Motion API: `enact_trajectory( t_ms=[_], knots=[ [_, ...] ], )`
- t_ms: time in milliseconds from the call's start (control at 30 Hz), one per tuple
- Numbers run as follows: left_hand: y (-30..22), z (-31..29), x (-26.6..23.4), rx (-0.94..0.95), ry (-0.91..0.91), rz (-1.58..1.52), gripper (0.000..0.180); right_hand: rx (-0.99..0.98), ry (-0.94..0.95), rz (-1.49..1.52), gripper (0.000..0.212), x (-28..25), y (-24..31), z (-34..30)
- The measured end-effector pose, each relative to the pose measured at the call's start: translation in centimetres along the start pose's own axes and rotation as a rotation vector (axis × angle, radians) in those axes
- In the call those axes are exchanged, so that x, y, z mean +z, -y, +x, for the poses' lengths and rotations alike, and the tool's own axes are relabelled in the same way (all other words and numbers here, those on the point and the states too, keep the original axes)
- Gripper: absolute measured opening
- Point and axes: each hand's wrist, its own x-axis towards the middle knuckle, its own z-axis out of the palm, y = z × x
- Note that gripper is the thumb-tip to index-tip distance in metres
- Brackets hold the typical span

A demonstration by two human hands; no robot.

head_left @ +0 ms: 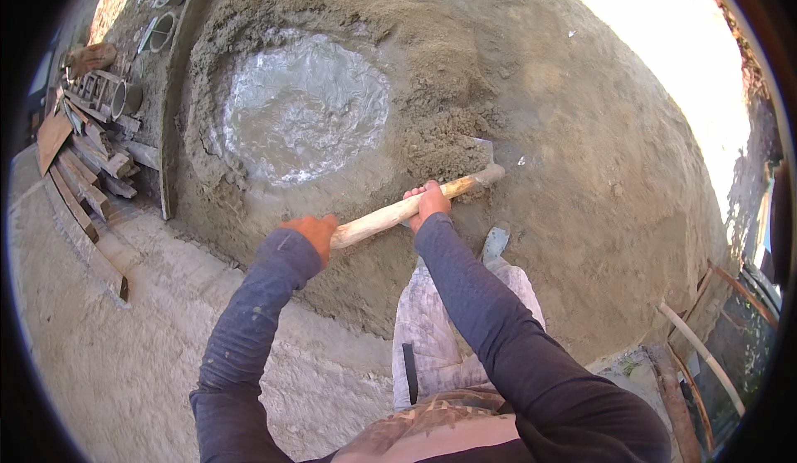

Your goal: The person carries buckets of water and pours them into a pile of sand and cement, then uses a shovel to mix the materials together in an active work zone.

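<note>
A hoe with a pale wooden handle (378, 220) lies slantwise in front of me, its head up and to the right. My left hand (314, 235) is closed on the near end of the handle. Farther up the shaft, my right hand (431, 203) wraps round it. Part of the hoe's metal blade (483, 145) shows against a heap of damp, crumbly mix (444, 142); its lower edge is hidden there. Left of the heap, a pool of grey water (305, 106) fills a hollow ringed by wet sandy mix (203, 122).
Wood offcuts (91, 160) are piled at the left, near several round pipe pieces (126, 97). A long board (173, 106) edges the mix on that side. Rough concrete (166, 330) lies at the lower left. Curved sticks (706, 355) stand at the lower right.
</note>
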Motion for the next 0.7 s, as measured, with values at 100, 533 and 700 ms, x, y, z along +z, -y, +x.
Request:
enact_trajectory(
  t_ms=[100, 533, 700],
  knots=[
    [2.6, -5.5, 0.4, -0.05, -0.143, 0.038, 0.026, 0.075, 0.091, 0.037, 0.014, 0.6, -3.7, -5.3],
    [-19.1, 5.2, 19.0, 0.055, 0.126, -0.448, 0.028, -0.229, -0.185, -0.347, 0.02, -16.7, 14.3, 7.5],
    [-29.3, 18.7, 17.1, 0.253, 0.137, -0.429, 0.026, -0.348, -0.344, -0.336, 0.012, -23.5, 26.0, 19.9]
  ],
)
